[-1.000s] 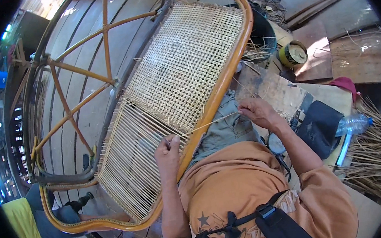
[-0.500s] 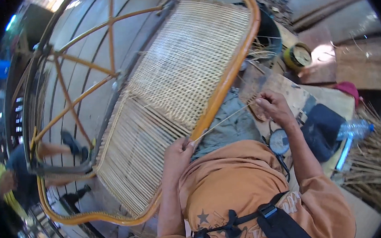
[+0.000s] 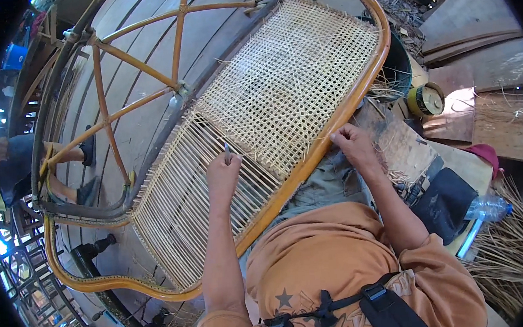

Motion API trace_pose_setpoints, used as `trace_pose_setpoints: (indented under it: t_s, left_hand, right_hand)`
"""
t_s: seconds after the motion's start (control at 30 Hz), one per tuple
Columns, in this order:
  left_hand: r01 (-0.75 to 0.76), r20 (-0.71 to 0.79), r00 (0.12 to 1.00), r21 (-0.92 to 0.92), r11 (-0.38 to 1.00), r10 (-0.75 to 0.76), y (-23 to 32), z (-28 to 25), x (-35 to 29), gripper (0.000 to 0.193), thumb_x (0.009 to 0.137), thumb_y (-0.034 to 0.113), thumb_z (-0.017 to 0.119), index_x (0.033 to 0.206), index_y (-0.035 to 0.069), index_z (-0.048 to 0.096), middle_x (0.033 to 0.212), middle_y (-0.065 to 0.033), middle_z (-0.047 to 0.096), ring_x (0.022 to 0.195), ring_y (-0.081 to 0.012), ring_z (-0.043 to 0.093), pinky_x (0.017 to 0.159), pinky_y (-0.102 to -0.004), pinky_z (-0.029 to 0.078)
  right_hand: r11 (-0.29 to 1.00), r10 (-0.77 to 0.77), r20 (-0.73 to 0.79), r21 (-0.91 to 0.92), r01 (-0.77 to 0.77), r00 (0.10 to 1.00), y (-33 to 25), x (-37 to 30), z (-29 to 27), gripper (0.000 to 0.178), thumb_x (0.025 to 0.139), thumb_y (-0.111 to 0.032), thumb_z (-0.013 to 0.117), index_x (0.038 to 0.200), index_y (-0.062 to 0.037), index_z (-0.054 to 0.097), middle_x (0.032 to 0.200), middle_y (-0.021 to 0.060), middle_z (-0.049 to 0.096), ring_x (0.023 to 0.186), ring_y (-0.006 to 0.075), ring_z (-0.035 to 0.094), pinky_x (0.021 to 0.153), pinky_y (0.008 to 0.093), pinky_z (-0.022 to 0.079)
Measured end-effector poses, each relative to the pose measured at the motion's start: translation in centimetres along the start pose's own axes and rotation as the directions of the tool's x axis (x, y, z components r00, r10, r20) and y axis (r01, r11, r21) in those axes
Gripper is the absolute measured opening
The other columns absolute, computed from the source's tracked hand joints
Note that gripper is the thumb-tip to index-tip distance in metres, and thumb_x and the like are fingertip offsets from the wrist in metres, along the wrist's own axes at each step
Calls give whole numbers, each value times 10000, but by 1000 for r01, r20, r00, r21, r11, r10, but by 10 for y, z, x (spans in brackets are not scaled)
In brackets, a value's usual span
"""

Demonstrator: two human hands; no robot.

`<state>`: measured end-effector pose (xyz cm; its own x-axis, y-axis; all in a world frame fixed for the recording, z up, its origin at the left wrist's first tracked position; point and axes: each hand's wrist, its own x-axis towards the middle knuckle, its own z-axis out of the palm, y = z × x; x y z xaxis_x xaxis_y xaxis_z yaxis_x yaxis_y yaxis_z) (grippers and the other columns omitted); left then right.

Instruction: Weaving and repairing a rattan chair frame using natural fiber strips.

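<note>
The rattan seat frame (image 3: 355, 105) leans across my lap, glossy orange-brown along its near rail. Open-hole woven cane (image 3: 291, 69) fills its far part, while the nearer part has only parallel strands (image 3: 178, 194). Over these strands is my left hand (image 3: 221, 178), closed, with a small dark pointed tool (image 3: 226, 149) sticking up from its fingers. My right hand (image 3: 356, 148) is at the near rail, thumb and fingertips pinched together. A short thin cane strand (image 3: 317, 139) shows beside those fingertips; how much of it they grip is hard to see.
Crossed rattan poles (image 3: 134, 63) rise on the left, with a person's legs (image 3: 64, 155) beyond. At right are a dark tub (image 3: 396, 70), a yellow-and-black tin (image 3: 426, 99), a black pouch (image 3: 442, 195), a plastic bottle (image 3: 487, 208) and loose cane strips (image 3: 502, 255).
The strand no longer stretches between my hands. My left hand has moved up and left over the parallel strands; my right hand has come in to the rail. The view has shifted slightly.
</note>
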<state>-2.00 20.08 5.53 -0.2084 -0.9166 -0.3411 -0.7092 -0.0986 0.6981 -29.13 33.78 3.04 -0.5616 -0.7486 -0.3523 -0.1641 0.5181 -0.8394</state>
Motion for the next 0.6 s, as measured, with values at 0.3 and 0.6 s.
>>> trace_pose_setpoints:
  t_s: [0.3, 0.6]
  left_hand:
    - [77, 31, 996, 33, 996, -78, -7, 12, 15, 267, 802, 260, 604, 821, -6, 627, 656, -72, 582, 622, -138, 539, 612, -307, 427]
    - [101, 19, 995, -49, 994, -101, -20, 23, 24, 249, 797, 249, 601, 805, 0, 610, 619, -79, 571, 586, -166, 542, 584, -325, 434]
  right_hand:
    - [997, 25, 38, 77, -28, 999, 16, 8, 7, 144, 847, -191, 622, 778, -73, 576, 635, -63, 490, 545, 21, 405, 486, 184, 331]
    - [990, 67, -30, 129, -62, 997, 12, 5, 11, 148, 844, -181, 620, 765, -64, 578, 615, -52, 503, 525, 28, 437, 472, 192, 351]
